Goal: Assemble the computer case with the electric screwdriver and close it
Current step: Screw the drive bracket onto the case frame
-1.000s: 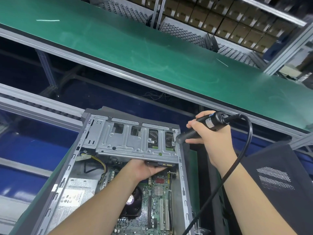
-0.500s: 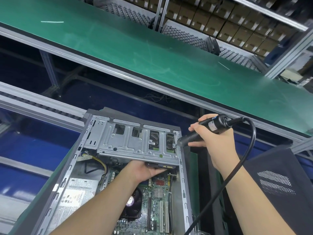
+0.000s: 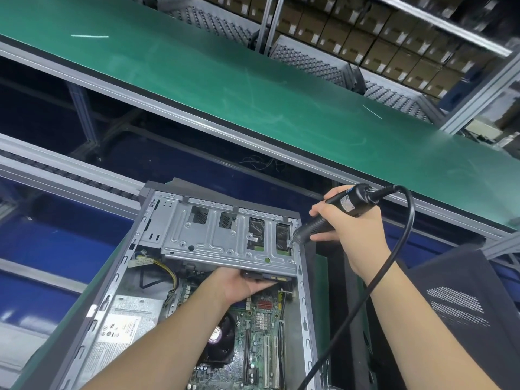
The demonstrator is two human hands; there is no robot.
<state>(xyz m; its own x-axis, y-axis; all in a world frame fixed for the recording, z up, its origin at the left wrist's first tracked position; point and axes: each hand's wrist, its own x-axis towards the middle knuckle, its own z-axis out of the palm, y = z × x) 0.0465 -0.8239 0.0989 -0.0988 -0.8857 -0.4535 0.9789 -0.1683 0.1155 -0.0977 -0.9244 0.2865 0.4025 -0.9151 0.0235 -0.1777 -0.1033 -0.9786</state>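
While one left hand cups the drive cage from beneath, one right hand grips one screwdriver.

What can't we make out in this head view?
- Left hand: fingers hidden under the drive cage; grip unclear.
- Screwdriver tip: too small to show a screw or whether it is seated.
- Computer case: near end cut off by the bottom edge.
- Power supply label: print too small to read.

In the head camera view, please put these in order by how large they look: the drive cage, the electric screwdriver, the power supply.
1. drive cage, largest
2. power supply, though the case frame partly hides it
3. electric screwdriver, smallest, held in the right hand
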